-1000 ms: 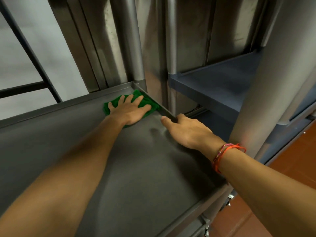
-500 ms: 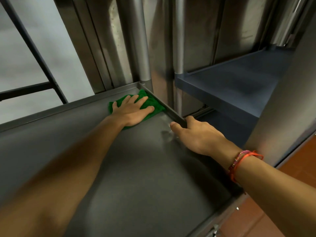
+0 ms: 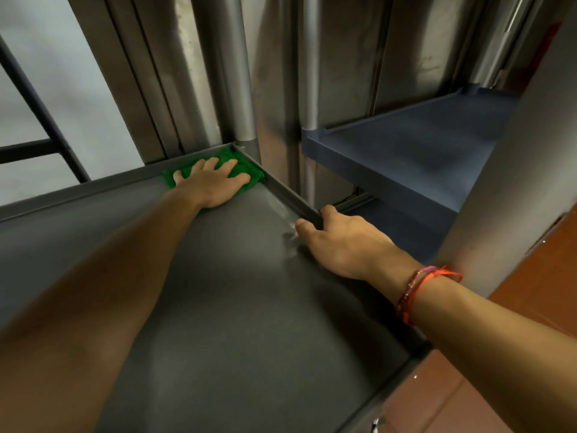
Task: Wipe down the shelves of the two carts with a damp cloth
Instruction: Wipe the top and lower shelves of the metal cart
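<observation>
A green cloth [image 3: 249,170] lies in the far right corner of a grey metal cart shelf [image 3: 249,307]. My left hand [image 3: 215,185] presses flat on the cloth, fingers spread. My right hand [image 3: 340,242] grips the shelf's raised right rim, thumb on the inside and fingers curled over the outside. To the right stands a second cart with a blue shelf [image 3: 415,151], a little higher than the grey one.
A round metal post [image 3: 237,89] rises from the grey shelf's far corner. Another post [image 3: 307,73] holds the blue shelf. Steel panels stand behind both carts. A black bar frame [image 3: 46,126] is at the left. Red floor tiles [image 3: 468,385] show at the lower right.
My left hand has pushed the cloth deeper into the far corner. My right hand stays on the right rim. The view has shifted slightly.
</observation>
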### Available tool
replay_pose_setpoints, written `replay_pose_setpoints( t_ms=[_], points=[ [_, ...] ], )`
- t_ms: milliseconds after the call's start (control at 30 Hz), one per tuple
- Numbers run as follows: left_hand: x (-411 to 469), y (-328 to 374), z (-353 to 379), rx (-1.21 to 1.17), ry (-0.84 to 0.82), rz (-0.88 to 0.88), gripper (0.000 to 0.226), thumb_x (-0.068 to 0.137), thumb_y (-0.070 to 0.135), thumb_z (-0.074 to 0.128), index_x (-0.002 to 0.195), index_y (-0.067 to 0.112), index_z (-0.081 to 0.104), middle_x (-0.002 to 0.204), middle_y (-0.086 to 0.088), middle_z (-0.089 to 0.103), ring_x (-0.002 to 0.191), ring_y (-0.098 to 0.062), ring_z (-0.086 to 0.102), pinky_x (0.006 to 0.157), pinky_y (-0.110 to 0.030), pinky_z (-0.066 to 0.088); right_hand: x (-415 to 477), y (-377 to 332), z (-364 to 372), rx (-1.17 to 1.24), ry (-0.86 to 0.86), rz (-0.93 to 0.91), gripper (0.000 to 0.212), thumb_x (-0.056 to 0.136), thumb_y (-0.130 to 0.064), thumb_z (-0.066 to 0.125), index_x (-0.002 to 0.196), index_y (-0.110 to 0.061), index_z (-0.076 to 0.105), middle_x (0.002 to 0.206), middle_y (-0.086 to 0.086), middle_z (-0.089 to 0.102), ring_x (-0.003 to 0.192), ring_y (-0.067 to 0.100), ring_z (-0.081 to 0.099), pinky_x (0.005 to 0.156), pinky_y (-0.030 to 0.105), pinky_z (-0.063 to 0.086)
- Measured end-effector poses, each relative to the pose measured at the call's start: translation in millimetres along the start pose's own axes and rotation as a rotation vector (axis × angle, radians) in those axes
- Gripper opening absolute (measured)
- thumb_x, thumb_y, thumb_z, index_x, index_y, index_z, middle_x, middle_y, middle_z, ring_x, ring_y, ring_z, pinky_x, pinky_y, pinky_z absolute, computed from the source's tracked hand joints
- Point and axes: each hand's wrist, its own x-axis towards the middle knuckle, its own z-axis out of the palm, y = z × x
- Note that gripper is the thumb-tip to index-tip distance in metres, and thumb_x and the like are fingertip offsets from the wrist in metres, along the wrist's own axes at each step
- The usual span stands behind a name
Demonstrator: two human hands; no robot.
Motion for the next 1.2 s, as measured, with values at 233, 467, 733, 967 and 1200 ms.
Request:
replay_pose_setpoints(
  t_ms=[233, 467, 733, 967, 1200],
  points=[
    [-67, -8, 13, 0.055, -0.039, 0.23, 0.068, 0.092, 0.075, 0.02, 0.153, 0.05, 0.004, 0.166, 0.008, -0.003, 0.153, -0.02, -0.005, 0.119, -0.058, -0.001, -2, -4, -1, -0.035, -0.003, -0.005, 0.048, 0.102, -0.054, 0.03, 0.131, -0.018, 0.045, 0.124, 0.015, 0.059, 0.113, 0.034, 0.057, 0.094, 0.045, 0.047],
    [-50, -49, 7, 0.044, 0.063, 0.122, 0.073, 0.09, 0.077, 0.021, 0.155, 0.043, 0.014, 0.166, 0.005, 0.01, 0.152, -0.022, 0.008, 0.119, -0.06, 0.005, 1, -1, 0, -0.051, -0.002, -0.013, 0.05, 0.102, -0.055, 0.029, 0.133, -0.018, 0.043, 0.122, 0.014, 0.059, 0.11, 0.033, 0.058, 0.09, 0.042, 0.047],
    [-31, -87, -1, 0.07, -0.003, -0.104, 0.076, 0.09, 0.077, 0.018, 0.156, 0.042, 0.011, 0.166, 0.002, 0.006, 0.153, -0.026, 0.003, 0.115, -0.067, 0.005, 4, 3, 1, -0.023, -0.005, -0.024, 0.052, 0.101, -0.058, 0.03, 0.131, -0.018, 0.043, 0.119, 0.013, 0.059, 0.108, 0.032, 0.058, 0.094, 0.046, 0.049],
    [-15, -21, -1, 0.03, -0.025, -0.033, 0.072, 0.09, 0.077, 0.019, 0.154, 0.046, 0.008, 0.166, 0.006, 0.001, 0.153, -0.024, -0.003, 0.115, -0.067, 0.0, 8, 3, 3, -0.021, 0.036, -0.01, 0.063, 0.098, -0.066, 0.023, 0.131, -0.018, 0.045, 0.121, 0.014, 0.058, 0.111, 0.034, 0.057, 0.096, 0.046, 0.047],
    [-43, 8, 2, -0.005, -0.058, 0.034, 0.071, 0.091, 0.075, 0.021, 0.155, 0.046, 0.009, 0.166, 0.006, -0.003, 0.153, -0.022, -0.007, 0.116, -0.064, -0.004, 10, -1, 6, -0.045, 0.075, 0.016, 0.079, 0.093, -0.075, 0.019, 0.135, -0.014, 0.047, 0.134, 0.021, 0.055, 0.123, 0.04, 0.052, 0.098, 0.044, 0.042]
  ],
)
